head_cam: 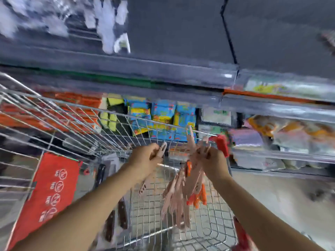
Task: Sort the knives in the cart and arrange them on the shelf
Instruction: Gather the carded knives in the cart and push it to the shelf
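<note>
Fingers (204,154) of right hand (213,161): clenched round the top ends of a bunch (178,198) of pink and orange knives, which hangs fanned out above the cart (116,113). Left hand (145,157): fingers (155,151) pinch one pink knife (163,148) by its upper end, just beside the bunch and apart from it. Frame is blurred; cannot tell whether blades are bare or sleeved.

In cart: dark-handled knives (123,212) lie on the wire bottom. Shelf (272,156) runs beyond the cart's far rim, stocked with packs (163,113).

Risks, as judged:
1. Bunch is held by one grip at the ends only, and its pieces splay at different angles. A slackened grip would likely let one slide out into the cart or onto the floor (272,200).
2. Hanging tips sit near the right forearm (253,205); a quick swing could bring an edge against it.
3. Orange is mixed among pink; shelved as one lot, the sort fails.
4. Loose tips may snag the wire mesh when lifted over the rim.
</note>
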Demonstrator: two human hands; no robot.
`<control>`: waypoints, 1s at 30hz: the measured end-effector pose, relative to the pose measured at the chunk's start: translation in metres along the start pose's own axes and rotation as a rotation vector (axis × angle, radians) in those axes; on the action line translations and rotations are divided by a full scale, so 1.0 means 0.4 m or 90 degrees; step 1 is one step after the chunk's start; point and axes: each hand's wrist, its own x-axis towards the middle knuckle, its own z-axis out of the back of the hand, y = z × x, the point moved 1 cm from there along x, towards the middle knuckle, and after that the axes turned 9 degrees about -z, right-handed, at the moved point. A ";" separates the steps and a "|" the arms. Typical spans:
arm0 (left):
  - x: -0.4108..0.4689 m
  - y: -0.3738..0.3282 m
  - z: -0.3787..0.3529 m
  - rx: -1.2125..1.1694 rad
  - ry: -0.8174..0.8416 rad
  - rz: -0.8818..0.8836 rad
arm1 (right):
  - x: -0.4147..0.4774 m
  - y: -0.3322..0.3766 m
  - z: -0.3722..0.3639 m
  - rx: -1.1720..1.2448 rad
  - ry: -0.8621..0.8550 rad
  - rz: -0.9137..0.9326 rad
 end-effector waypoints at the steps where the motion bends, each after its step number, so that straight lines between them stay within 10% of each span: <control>1: -0.002 -0.042 0.036 0.017 -0.009 -0.019 | -0.022 0.030 0.030 0.003 -0.012 0.011; 17: -0.045 -0.634 0.333 0.090 -0.080 -0.254 | -0.302 0.316 0.470 0.089 -0.101 0.094; 30: 0.137 -1.034 0.014 0.094 -0.106 -0.251 | -0.133 0.167 0.973 0.100 -0.142 0.125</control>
